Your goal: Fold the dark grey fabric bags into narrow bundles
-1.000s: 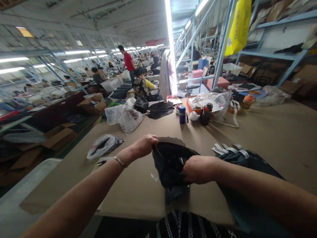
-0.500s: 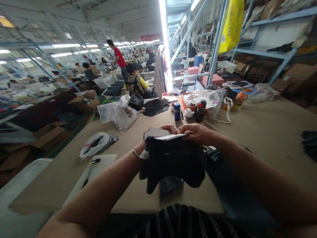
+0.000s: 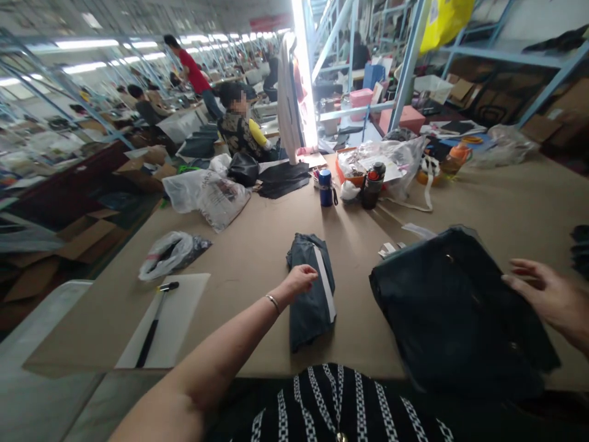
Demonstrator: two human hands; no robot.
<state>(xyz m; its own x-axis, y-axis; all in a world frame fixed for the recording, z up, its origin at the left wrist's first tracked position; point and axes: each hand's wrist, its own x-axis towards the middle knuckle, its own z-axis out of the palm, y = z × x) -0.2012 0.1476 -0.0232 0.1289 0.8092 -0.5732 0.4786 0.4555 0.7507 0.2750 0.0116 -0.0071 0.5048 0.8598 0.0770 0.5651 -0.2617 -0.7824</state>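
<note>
A folded dark grey fabric piece point(image 3: 311, 288) with a white strip lies on the brown table point(image 3: 257, 258) in front of me. My left hand point(image 3: 300, 279) rests on its left edge, fingers curled loosely, gripping nothing I can see. To the right lies a larger stack of dark fabric point(image 3: 455, 301). My right hand point(image 3: 543, 294) touches its right edge with fingers stretched out. A few small white and grey strips point(image 3: 391, 247) lie just behind the stack.
A hammer point(image 3: 151, 322) lies on a white board point(image 3: 170, 319) at front left, with plastic bags point(image 3: 170, 252) behind. Bottles point(image 3: 326, 187) and bags crowd the far table. Another person point(image 3: 239, 126) sits beyond; cardboard boxes line the left aisle and shelves the right.
The dark bundle I held up with both hands now lies on the table as a folded piece. My right hand has moved right onto the larger dark stack.
</note>
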